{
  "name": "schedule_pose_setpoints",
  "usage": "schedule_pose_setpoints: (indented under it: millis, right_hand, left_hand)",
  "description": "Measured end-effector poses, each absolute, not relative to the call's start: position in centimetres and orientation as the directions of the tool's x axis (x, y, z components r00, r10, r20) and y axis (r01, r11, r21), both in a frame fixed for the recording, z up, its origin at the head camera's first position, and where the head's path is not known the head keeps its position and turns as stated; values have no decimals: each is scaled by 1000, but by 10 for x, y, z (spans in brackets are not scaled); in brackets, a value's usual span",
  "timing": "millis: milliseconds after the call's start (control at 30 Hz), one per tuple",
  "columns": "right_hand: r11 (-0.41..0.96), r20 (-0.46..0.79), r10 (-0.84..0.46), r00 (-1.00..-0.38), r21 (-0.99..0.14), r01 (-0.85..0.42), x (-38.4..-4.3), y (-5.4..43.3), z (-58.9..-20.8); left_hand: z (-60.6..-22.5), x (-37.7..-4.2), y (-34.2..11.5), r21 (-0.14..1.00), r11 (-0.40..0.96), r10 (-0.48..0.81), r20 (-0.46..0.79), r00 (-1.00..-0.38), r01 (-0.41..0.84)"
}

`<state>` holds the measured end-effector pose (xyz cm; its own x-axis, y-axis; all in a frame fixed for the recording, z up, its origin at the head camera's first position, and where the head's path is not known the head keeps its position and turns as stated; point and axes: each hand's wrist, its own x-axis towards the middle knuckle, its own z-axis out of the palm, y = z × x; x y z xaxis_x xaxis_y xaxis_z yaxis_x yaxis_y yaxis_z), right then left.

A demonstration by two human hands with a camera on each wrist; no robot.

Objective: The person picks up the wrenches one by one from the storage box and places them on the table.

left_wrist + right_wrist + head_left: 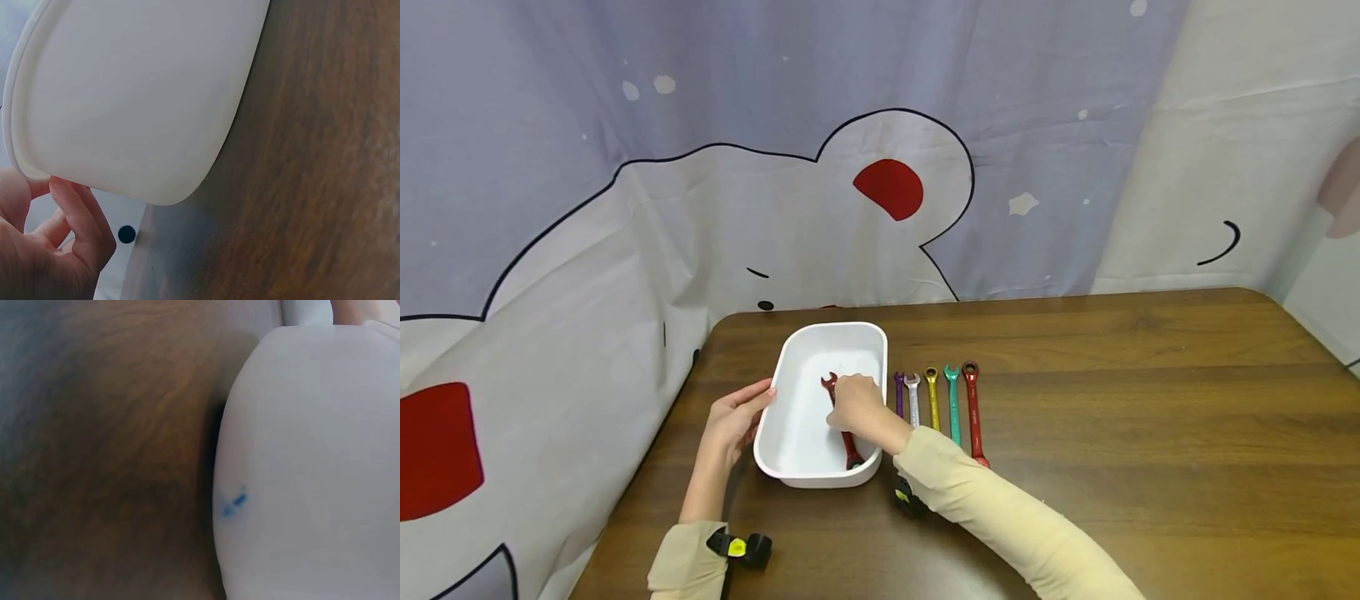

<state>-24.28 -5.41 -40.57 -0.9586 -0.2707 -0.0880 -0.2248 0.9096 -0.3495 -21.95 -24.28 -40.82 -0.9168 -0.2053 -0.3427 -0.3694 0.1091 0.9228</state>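
A white plastic tub (820, 358) stands on the table, and my left hand (737, 421) pinches its left rim between thumb and fingers. The left wrist view shows those fingers (81, 219) at the rim, against the tub's smooth outer wall (144, 100). Inside the tub, my right hand (859, 407) grips a dark red wrench (852, 450) around its middle. The open jaw end sticks out beyond the hand and the other end lies by the tub's near wall. In the right wrist view the tub's wall (312, 456) hides this hand.
Right of the tub several wrenches lie side by side: purple (899, 392), silver (913, 398), yellow (933, 396), green (953, 404) and a longer red one (973, 408). My right sleeve covers some of their near ends. A printed curtain (1037, 150) hangs behind the wooden table (1150, 417).
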Motion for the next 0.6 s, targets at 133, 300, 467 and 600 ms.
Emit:
schedule_pose_setpoints:
  millis: [133,300,467,600]
  right_hand:
    - [902,-72,-274,-959,-364,-230,-248,-54,-414]
    - [908,-102,-275,-956,-356,-223,-244,-53,-408]
    - [908,-96,-290,-952,-342,-242,-243,-53,-407]
    - [889,-143,-295,-945,-403,-216,-242,-53,-407]
  left_hand:
    - [-409,-220,-242,924,102,-204,-343,-917,-368]
    - [-409,-220,-243,925,100,-197,-343,-919,-366]
    - [-409,-220,-243,926,105,-201,-337,-920,-362]
    - [-409,-219,-243,926,103,-203,-339,-919,-364]
